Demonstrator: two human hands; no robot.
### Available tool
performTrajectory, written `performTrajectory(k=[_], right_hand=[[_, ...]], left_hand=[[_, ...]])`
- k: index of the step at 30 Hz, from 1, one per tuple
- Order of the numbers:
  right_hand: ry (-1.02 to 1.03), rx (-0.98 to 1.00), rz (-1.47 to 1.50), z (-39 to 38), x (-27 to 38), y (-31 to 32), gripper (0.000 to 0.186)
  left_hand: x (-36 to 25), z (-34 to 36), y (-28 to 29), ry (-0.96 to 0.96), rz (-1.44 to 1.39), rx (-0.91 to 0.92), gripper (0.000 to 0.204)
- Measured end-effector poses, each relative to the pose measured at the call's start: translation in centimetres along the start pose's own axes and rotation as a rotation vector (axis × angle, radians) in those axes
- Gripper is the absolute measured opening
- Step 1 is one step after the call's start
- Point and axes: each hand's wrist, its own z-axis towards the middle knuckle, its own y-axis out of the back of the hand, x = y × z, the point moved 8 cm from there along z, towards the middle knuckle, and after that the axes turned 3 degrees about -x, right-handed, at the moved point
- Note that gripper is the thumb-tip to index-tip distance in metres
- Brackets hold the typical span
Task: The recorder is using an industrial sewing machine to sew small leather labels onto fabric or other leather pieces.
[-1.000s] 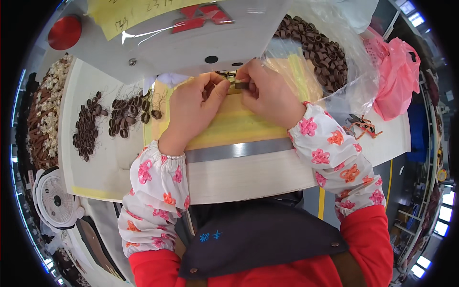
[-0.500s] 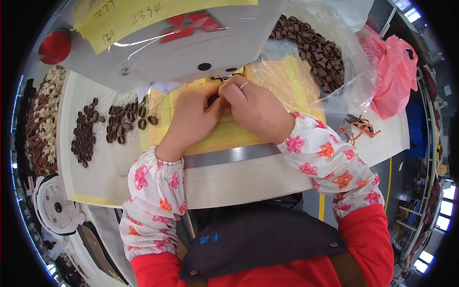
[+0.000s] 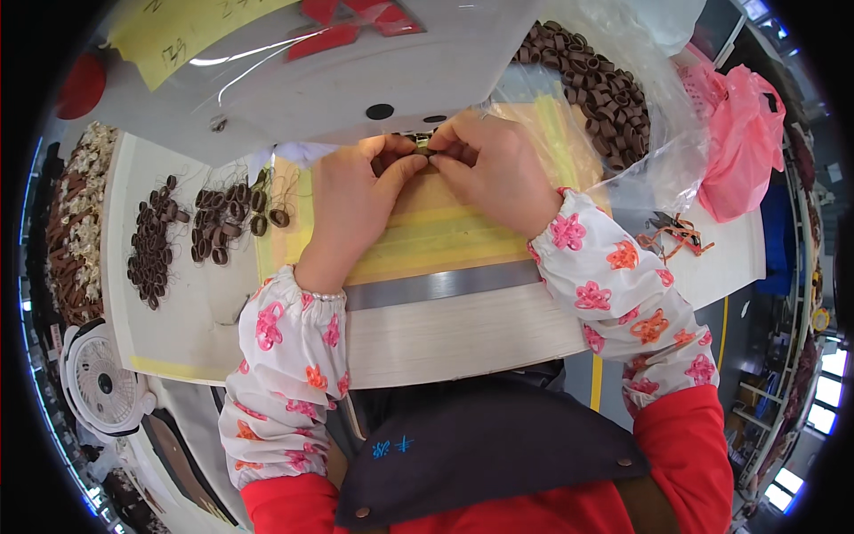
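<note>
My left hand (image 3: 360, 191) and my right hand (image 3: 489, 173) meet under the grey machine housing (image 3: 329, 84), fingers closed in pinches on a small dark piece (image 3: 425, 153) beside a metal fitting (image 3: 422, 140). Their fingers partly hide the piece. Beneath them lies a yellow-taped work surface (image 3: 427, 222) with a steel strip (image 3: 440, 285) along its front. To the left are two groups of brown loops (image 3: 153, 254) with loose threads; at the back right, many more loops (image 3: 605, 107) lie on clear plastic.
A pink bag (image 3: 738, 147) sits at the table's right, above scissors with orange cord (image 3: 676, 231). A white fan (image 3: 102, 378) stands past the pale table's left front corner (image 3: 133, 347). Brown and cream items (image 3: 80, 222) line the far left.
Half a second ago my right hand curled inward over my left fingers; it has since moved up and to the right, showing the metal fitting between them again. The camera view has shifted slightly.
</note>
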Motion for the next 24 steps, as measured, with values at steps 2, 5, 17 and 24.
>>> performTrajectory(k=[2,5,17,24], right_hand=[[0.026,-0.046,-0.019,0.1,0.1,0.3,0.010],[0.046,-0.094,-0.030,0.4,0.1,0.5,0.007],[0.096,-0.083,-0.112,0.8,0.0,0.6,0.009],[0.071,-0.076,-0.108,0.8,-0.1,0.6,0.010]], left_hand=[[0.5,0.2,-0.2,0.050,0.014,-0.003,0.022],[1.1,0.6,-0.2,0.110,0.052,-0.019,0.025],[1.9,0.5,-0.2,0.213,-0.010,0.009,0.028],[2.0,0.7,-0.1,0.210,0.011,0.006,0.029]])
